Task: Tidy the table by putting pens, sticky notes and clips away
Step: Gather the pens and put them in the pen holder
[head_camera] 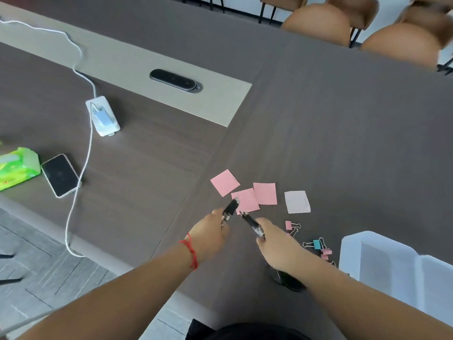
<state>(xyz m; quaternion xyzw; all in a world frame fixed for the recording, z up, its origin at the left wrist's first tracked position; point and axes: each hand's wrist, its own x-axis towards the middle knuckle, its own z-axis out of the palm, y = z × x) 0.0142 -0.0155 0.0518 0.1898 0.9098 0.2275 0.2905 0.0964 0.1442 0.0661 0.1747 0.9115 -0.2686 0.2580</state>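
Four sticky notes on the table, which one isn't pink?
The white sticky note, rightmost of the row, lying apart from the others above the binder clips. The other three are pink, and the middle two overlap.

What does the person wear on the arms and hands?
Both forearms are bare, with no sleeves in view. The left wrist carries a thin red string bracelet with a knot. The left hand and the right hand have no gloves, and I see no rings or watch.
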